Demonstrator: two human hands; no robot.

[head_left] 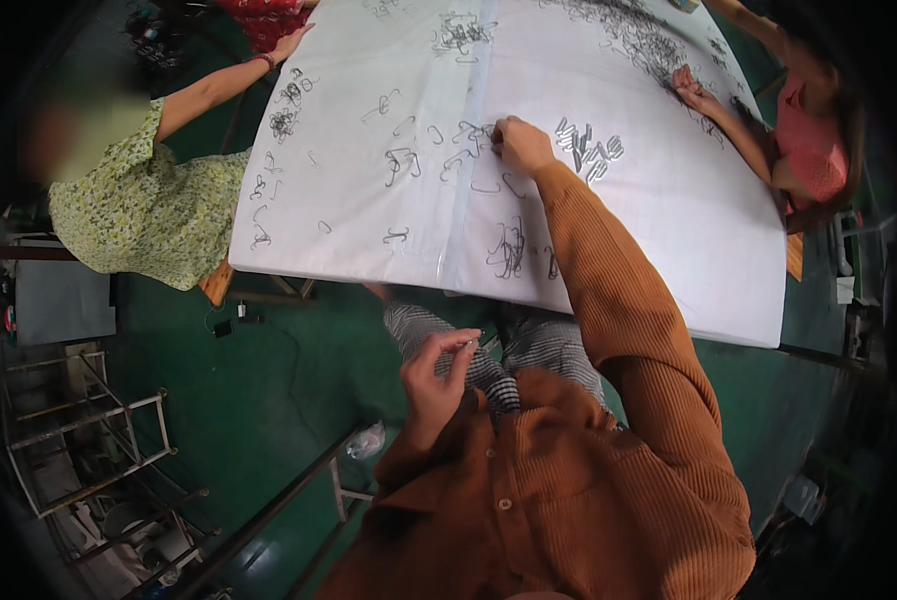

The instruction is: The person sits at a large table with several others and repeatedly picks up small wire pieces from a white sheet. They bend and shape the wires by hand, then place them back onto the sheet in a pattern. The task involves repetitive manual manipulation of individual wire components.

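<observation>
My right hand point(524, 146) reaches over the white-covered table point(689, 240), fingers curled closed at a loose group of dark bent wire pieces point(466, 134). Whatever its fingertips hold, if anything, is hidden. In front of my body, below the table's near edge, my left hand point(435, 378) pinches thumb and fingers together. A tiny shiny bit shows at those tips, too small to name. Right of my right hand lies a cluster of silvery elongated pieces point(591, 150). Closer to the near edge is another clump of dark wire pieces point(510, 247).
A person in a green patterned garment point(154, 210) sits at the left, and a red sleeve shows beyond. At the right, a person in pink point(807, 140) handles a large dark heap of wire pieces point(634, 40). Metal frames point(94, 430) stand on the green floor at left.
</observation>
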